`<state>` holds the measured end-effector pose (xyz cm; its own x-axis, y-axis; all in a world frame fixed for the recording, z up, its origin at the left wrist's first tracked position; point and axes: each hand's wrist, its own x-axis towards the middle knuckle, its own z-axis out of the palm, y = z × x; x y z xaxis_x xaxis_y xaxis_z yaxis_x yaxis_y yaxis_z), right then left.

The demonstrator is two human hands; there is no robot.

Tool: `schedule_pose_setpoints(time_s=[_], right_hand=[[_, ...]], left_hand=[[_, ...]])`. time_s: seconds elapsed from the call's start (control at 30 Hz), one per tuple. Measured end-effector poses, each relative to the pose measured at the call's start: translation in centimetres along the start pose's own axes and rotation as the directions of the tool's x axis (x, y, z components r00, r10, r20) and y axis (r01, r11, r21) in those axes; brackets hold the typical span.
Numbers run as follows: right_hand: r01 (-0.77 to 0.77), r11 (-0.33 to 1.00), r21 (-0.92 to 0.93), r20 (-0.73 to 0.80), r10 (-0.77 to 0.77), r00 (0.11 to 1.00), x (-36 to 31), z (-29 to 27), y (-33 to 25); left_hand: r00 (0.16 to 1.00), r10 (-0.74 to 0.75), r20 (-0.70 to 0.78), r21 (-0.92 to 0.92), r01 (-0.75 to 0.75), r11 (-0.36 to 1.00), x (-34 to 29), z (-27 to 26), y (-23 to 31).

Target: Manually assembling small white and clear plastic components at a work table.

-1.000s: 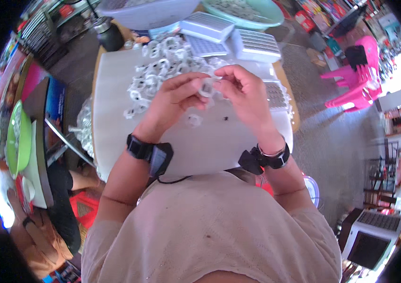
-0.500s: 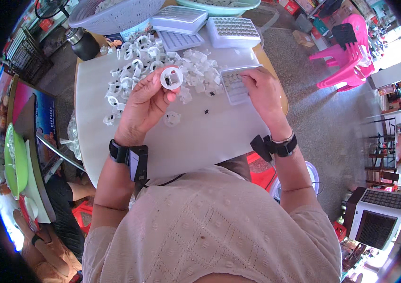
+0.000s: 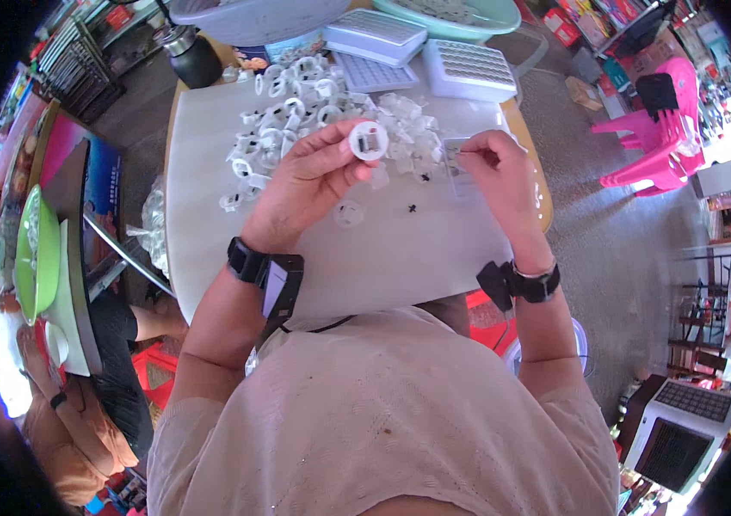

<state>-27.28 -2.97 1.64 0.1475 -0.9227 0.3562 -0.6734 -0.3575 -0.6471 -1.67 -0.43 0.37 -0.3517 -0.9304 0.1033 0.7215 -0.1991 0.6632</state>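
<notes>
My left hand (image 3: 318, 176) is closed on a round white plastic part (image 3: 370, 141), pinched between thumb and fingers. Its face is turned up and shows a square recess with small dark and metallic pieces. Over a shallow clear tray (image 3: 460, 185), my right hand (image 3: 503, 170) has thumb and fingers pressed together. Whatever sits in that pinch is too small to make out, and the hand hides much of the tray. White ring-shaped parts (image 3: 283, 116) are heaped beyond my left hand. Beside them lies a pile of translucent plastic pieces (image 3: 413, 129).
Two small black cross-shaped pieces, one of them (image 3: 413, 208) nearer, and a translucent disc (image 3: 349, 213) lie on the white tabletop (image 3: 382, 267). Stacked trays (image 3: 468, 69), a lavender basin (image 3: 253, 21) and a black flask (image 3: 191, 58) stand at the far side. Another person's arm (image 3: 81, 430) shows at left.
The view has shifted, so the table sits further right. My left hand has brought the round part closer to my right hand. My right fingers have drawn into a pinch, slightly nearer me.
</notes>
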Motion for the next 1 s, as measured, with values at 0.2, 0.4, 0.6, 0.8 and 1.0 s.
schedule_pose_setpoints(time_s=[0.2, 0.4, 0.6, 0.8, 1.0], right_hand=[[0.007, 0.885, 0.466, 0.150, -0.086, 0.985, 0.5, 0.0, -6.7], [0.123, 0.885, 0.450, 0.142, -0.207, 0.968, 0.5, 1.2, -7.5], [-0.150, 0.885, 0.440, 0.430, -0.061, 0.901, 1.3, 0.4, -6.9], [-0.256, 0.832, 0.492, 0.550, -0.069, 0.833, 1.8, 0.7, -5.4], [-0.173, 0.844, 0.507, 0.236, 0.056, 0.970, 2.7, -2.5, -1.4]], left_hand=[[0.991, -0.134, 0.009, 0.090, 0.132, 0.987, -0.3, 0.5, -0.1], [0.986, -0.169, -0.005, 0.153, 0.167, 0.974, -0.4, 1.1, -0.1], [0.976, -0.217, 0.008, 0.248, 0.208, 0.946, -0.7, 1.3, 0.1], [0.972, -0.232, -0.024, 0.259, 0.230, 0.938, -0.2, 1.5, 0.0], [0.993, -0.110, -0.032, 0.061, 0.112, 0.992, 0.0, -0.7, -0.2]])
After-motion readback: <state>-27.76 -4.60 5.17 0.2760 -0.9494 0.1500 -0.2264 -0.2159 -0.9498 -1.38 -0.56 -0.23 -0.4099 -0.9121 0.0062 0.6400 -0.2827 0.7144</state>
